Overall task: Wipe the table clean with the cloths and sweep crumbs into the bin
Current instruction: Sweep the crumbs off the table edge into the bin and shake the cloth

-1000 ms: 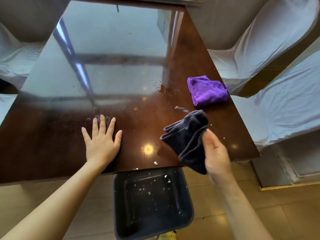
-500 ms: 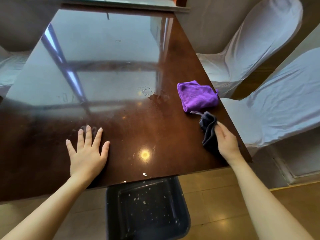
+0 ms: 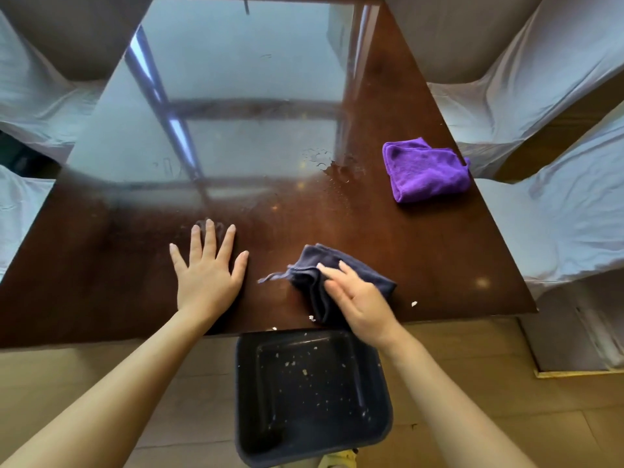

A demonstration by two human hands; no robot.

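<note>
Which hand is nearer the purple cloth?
Right. The right hand presses the dark cloth below and left of the purple cloth; the left hand lies flat farther left.

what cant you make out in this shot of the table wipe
- Head view: table surface under the dark cloth and right hand; any crumbs there are covered.
- Bin: its near rim is cut off by the bottom frame edge.
- Table's far end: washed out by window glare, so dirt there is unreadable.
- Surface under the left hand and purple cloth is hidden.
- Specks in the bin are too small to identify.
</note>
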